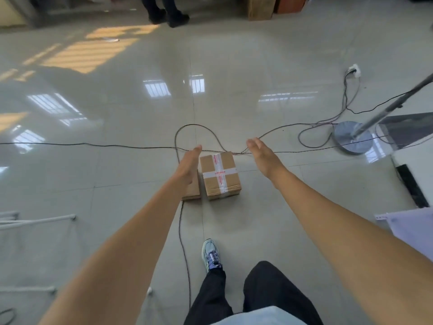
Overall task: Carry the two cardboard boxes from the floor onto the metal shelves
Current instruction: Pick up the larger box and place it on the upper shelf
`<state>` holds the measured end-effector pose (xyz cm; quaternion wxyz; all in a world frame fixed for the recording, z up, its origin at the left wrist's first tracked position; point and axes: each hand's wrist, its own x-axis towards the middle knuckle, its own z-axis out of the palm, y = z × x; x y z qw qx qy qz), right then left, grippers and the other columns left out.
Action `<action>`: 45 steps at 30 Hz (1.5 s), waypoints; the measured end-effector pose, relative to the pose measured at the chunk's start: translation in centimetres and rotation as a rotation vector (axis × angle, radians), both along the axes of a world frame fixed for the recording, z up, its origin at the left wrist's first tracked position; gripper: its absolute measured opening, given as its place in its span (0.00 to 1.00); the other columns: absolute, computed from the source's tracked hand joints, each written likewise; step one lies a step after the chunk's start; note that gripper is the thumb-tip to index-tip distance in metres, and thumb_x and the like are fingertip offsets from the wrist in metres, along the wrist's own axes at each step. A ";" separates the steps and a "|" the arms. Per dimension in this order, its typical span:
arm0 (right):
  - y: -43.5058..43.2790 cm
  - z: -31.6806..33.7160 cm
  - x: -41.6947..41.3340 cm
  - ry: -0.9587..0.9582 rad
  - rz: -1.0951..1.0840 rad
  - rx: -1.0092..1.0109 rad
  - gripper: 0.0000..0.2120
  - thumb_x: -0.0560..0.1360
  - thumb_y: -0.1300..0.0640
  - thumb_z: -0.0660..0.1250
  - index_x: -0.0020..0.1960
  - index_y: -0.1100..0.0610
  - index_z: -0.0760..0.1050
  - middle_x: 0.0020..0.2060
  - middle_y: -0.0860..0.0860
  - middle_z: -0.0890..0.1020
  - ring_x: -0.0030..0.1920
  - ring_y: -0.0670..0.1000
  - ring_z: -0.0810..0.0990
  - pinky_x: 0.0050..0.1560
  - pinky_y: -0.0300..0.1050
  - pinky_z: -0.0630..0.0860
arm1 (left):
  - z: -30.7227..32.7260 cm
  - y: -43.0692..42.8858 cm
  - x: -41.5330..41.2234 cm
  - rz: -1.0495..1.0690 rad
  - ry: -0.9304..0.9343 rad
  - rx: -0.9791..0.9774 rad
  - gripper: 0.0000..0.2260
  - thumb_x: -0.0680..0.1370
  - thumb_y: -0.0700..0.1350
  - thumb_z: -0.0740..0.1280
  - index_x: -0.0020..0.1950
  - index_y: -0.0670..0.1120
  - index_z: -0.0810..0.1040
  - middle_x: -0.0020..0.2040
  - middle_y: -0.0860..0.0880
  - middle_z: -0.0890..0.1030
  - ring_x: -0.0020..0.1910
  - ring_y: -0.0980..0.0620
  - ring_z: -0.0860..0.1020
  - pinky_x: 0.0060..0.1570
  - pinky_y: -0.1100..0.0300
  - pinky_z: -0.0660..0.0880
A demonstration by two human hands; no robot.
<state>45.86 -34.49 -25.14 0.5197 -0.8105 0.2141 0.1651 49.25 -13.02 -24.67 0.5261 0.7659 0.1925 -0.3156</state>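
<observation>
Two brown cardboard boxes resting side by side on pale glossy floor tiles (pixel 234 66), just ahead of a forward-stepping foot in a light blue sneaker (pixel 210 254). Right-hand box sealed with a cross of clear tape printed in red (pixel 220 175); plainer left-hand box (pixel 193 192) mostly hidden behind the left forearm. Both bare arms stretched out and down. Left hand (pixel 188 166) flat, fingers together, palm turned inward, over the hidden box. Right hand (pixel 263 156) spread wide and empty, off to the right of the taped box, touching nothing. Palms facing each other, likely set to clamp the pair from the outer sides for one lift.

Thin black cable (pixel 93 144) crossing the floor just behind the boxes, looping there, with another strand trailing back past the foot: a probable snag or trip risk. Round grey lamp-stand base with slanted pole (pixel 353 139) well to the right, its cords leading to a white wall-type socket block (pixel 353 71). White tubular metal frame (pixel 37 220) at lower left, possibly part of the shelves. Another person's dark shoes (pixel 168 17) far off at top.
</observation>
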 end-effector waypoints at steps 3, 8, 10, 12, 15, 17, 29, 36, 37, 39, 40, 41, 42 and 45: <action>-0.2 -2.2 2.4 0.045 -0.019 0.009 0.35 0.83 0.34 0.52 0.84 0.51 0.55 0.83 0.49 0.60 0.83 0.52 0.57 0.81 0.52 0.54 | -2.3 -0.3 2.6 0.007 0.056 0.032 0.31 0.87 0.63 0.53 0.86 0.50 0.59 0.86 0.46 0.62 0.82 0.41 0.66 0.77 0.40 0.67; -1.7 -6.5 6.4 0.120 0.020 -0.004 0.33 0.84 0.35 0.50 0.84 0.51 0.57 0.83 0.49 0.61 0.82 0.52 0.59 0.80 0.52 0.54 | -6.1 -1.7 6.2 0.030 0.126 0.073 0.31 0.86 0.64 0.54 0.86 0.50 0.61 0.84 0.46 0.65 0.80 0.41 0.68 0.76 0.41 0.68; -2.8 -8.5 8.1 0.141 0.038 0.003 0.32 0.85 0.37 0.50 0.84 0.52 0.57 0.83 0.50 0.62 0.82 0.52 0.59 0.81 0.52 0.54 | -7.9 -2.6 7.5 0.035 0.134 0.090 0.30 0.87 0.63 0.54 0.85 0.49 0.63 0.84 0.47 0.66 0.80 0.42 0.68 0.78 0.41 0.66; -3.9 -10.7 9.8 0.174 0.053 0.019 0.32 0.85 0.38 0.50 0.84 0.53 0.57 0.83 0.50 0.62 0.82 0.52 0.59 0.80 0.51 0.53 | -10.0 -3.4 8.7 0.053 0.141 0.128 0.29 0.87 0.62 0.54 0.85 0.48 0.64 0.83 0.46 0.67 0.80 0.42 0.68 0.78 0.42 0.66; -5.4 -14.1 12.3 0.231 0.066 0.039 0.31 0.86 0.39 0.50 0.84 0.54 0.57 0.83 0.50 0.61 0.82 0.52 0.58 0.79 0.49 0.53 | -13.6 -4.8 10.0 0.081 0.181 0.169 0.29 0.87 0.62 0.54 0.84 0.47 0.65 0.82 0.45 0.69 0.78 0.41 0.69 0.77 0.44 0.67; -6.2 -16.6 13.7 0.265 0.079 0.038 0.30 0.86 0.40 0.50 0.83 0.55 0.58 0.83 0.51 0.62 0.82 0.52 0.59 0.79 0.48 0.54 | -16.4 -5.7 11.0 0.088 0.209 0.175 0.28 0.88 0.61 0.54 0.83 0.46 0.66 0.80 0.43 0.71 0.77 0.41 0.70 0.77 0.43 0.68; -7.3 -35.3 18.9 0.469 0.023 0.030 0.28 0.87 0.41 0.46 0.81 0.55 0.63 0.81 0.54 0.65 0.81 0.54 0.62 0.78 0.50 0.56 | -36.2 -6.6 16.0 0.139 0.411 0.174 0.28 0.88 0.60 0.54 0.84 0.46 0.64 0.82 0.45 0.69 0.77 0.42 0.70 0.78 0.41 0.67; -6.5 -48.4 21.4 0.565 -0.051 0.001 0.30 0.86 0.40 0.46 0.82 0.54 0.60 0.82 0.52 0.62 0.82 0.54 0.59 0.81 0.54 0.56 | -49.0 -4.9 18.9 0.176 0.467 0.125 0.27 0.87 0.60 0.55 0.82 0.47 0.67 0.68 0.52 0.73 0.65 0.48 0.71 0.76 0.47 0.68; -6.4 -50.0 21.6 0.575 -0.061 0.006 0.30 0.86 0.40 0.46 0.82 0.54 0.60 0.82 0.52 0.63 0.82 0.55 0.60 0.81 0.54 0.57 | -50.9 -4.5 19.3 0.179 0.491 0.118 0.31 0.84 0.63 0.56 0.82 0.48 0.67 0.70 0.53 0.74 0.67 0.47 0.72 0.76 0.46 0.68; -6.3 -53.0 22.2 0.595 -0.079 0.015 0.29 0.87 0.41 0.46 0.81 0.55 0.62 0.79 0.53 0.68 0.80 0.56 0.64 0.80 0.55 0.60 | -56.9 -3.1 19.5 0.216 0.512 0.110 0.41 0.72 0.71 0.57 0.82 0.53 0.69 0.75 0.51 0.77 0.72 0.44 0.75 0.75 0.41 0.69; -6.2 -54.2 22.6 0.610 -0.094 0.020 0.29 0.87 0.42 0.45 0.81 0.56 0.63 0.75 0.54 0.70 0.78 0.56 0.65 0.79 0.56 0.62 | -60.6 -2.1 19.3 0.234 0.516 0.106 0.44 0.67 0.73 0.57 0.81 0.55 0.70 0.75 0.50 0.78 0.72 0.43 0.76 0.74 0.40 0.70; -6.2 -55.4 23.0 0.622 -0.112 0.026 0.29 0.87 0.42 0.45 0.81 0.56 0.64 0.74 0.54 0.71 0.77 0.55 0.66 0.78 0.58 0.63 | -62.4 -1.8 19.4 0.252 0.532 0.109 0.44 0.66 0.73 0.57 0.80 0.56 0.71 0.75 0.50 0.78 0.72 0.43 0.76 0.73 0.41 0.70; -6.2 -56.6 23.4 0.633 -0.130 0.034 0.30 0.86 0.41 0.46 0.81 0.56 0.63 0.75 0.54 0.70 0.77 0.55 0.67 0.78 0.59 0.63 | -62.5 -2.0 19.8 0.258 0.548 0.122 0.42 0.69 0.72 0.57 0.80 0.55 0.70 0.75 0.51 0.77 0.72 0.44 0.75 0.72 0.43 0.69; -6.4 -59.7 24.3 0.668 -0.208 0.074 0.32 0.85 0.37 0.46 0.81 0.54 0.62 0.79 0.53 0.67 0.78 0.55 0.66 0.79 0.58 0.61 | -61.3 -3.5 21.1 0.296 0.542 0.097 0.31 0.82 0.66 0.55 0.82 0.53 0.67 0.69 0.54 0.74 0.68 0.48 0.71 0.70 0.49 0.66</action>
